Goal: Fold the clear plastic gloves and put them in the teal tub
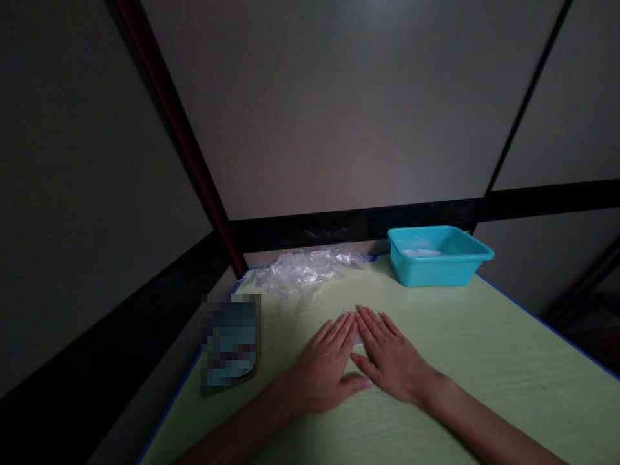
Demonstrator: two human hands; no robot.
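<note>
Both of my hands lie palm down near the middle of a pale green table [484, 342], their fingertips close together. My left hand [329, 365] is flat with its fingers stretched forward and its thumb pointing right. My right hand [390, 355] is also flat, its fingers angled forward and left, its thumb near the left hand. Between and under the fingers a small piece of clear or whitish thin material [359, 338] shows; most of it is hidden by the hands.
Crumpled clear plastic [310, 268] lies at the table's back left. A turquoise basin [436, 268] with something white inside stands at the back right. A blurred-out flat item [231, 345] is at the left edge. Wall panels rise behind the table.
</note>
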